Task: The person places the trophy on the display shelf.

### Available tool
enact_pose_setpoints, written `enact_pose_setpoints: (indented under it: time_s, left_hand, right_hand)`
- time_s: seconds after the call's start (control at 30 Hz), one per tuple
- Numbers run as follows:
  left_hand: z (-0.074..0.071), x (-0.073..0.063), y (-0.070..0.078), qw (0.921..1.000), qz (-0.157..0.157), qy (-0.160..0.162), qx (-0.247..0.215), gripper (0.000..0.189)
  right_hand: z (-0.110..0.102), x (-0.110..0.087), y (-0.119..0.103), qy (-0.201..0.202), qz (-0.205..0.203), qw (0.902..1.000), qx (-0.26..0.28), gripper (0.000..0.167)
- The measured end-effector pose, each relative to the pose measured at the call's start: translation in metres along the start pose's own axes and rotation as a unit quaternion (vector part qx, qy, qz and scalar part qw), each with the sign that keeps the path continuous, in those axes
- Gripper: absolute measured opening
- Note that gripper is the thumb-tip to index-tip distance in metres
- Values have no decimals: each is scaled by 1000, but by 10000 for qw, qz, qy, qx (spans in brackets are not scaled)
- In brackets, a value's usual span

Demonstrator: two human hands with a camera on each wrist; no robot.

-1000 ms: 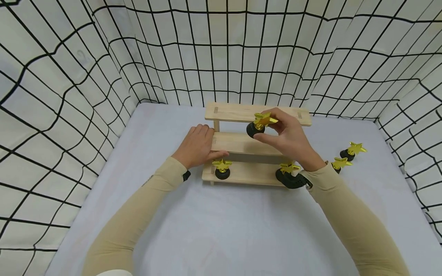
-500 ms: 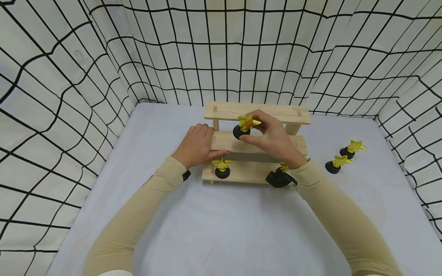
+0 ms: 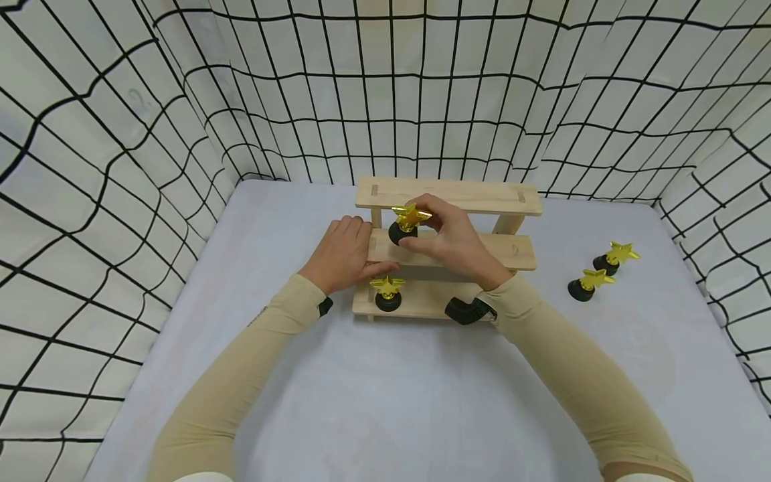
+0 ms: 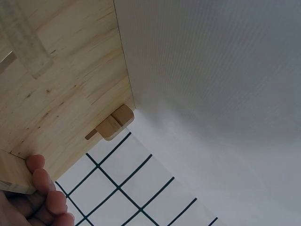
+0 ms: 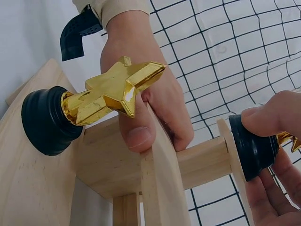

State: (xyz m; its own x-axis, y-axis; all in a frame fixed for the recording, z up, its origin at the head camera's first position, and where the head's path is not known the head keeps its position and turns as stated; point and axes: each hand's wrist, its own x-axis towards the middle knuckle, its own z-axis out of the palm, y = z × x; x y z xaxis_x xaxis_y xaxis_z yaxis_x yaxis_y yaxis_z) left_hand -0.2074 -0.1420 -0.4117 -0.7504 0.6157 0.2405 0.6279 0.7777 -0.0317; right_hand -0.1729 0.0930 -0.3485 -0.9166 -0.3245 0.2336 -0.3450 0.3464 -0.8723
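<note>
My right hand (image 3: 448, 237) holds a gold star trophy (image 3: 409, 217) by its black base (image 5: 254, 146), thumb on one side and fingers on the other. The trophy is upright over the left part of the middle board of a three-tier wooden shelf (image 3: 452, 249); in the right wrist view its base overlaps the top board's edge. My left hand (image 3: 343, 254) grips the middle board's left end, thumb on top (image 5: 139, 136) and fingers (image 4: 43, 181) curled round the wood. Below it, another star trophy (image 3: 388, 294) stands on the bottom board's left end.
Two more star trophies (image 3: 587, 284) (image 3: 614, 258) stand on the white tabletop (image 3: 385, 402) to the right of the shelf. Black netting (image 3: 391, 94) over white walls encloses the back and sides. My right wrist's black strap (image 3: 466, 310) hangs over the bottom board.
My right hand has moved left along the shelf with the trophy. The right forearm now hides the trophy at the bottom board's right end. The left hand has stayed in place.
</note>
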Motion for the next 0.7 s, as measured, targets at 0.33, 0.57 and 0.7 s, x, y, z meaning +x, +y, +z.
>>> enact_pose_setpoints:
  time_s: [0.33, 0.57, 0.7]
  left_hand:
    - [-1, 1, 1, 10000, -16, -27, 48, 93]
    - [-3, 2, 1, 9999, -83, -77, 55, 79]
    - [-2, 1, 1, 9999, -82, -70, 27, 77]
  right_hand:
    - [14, 7, 9, -88, 126, 9998, 137, 43]
    - [22, 8, 14, -171, 240, 9995, 58, 42]
    - [26, 7, 16, -207, 315, 9991, -169, 45]
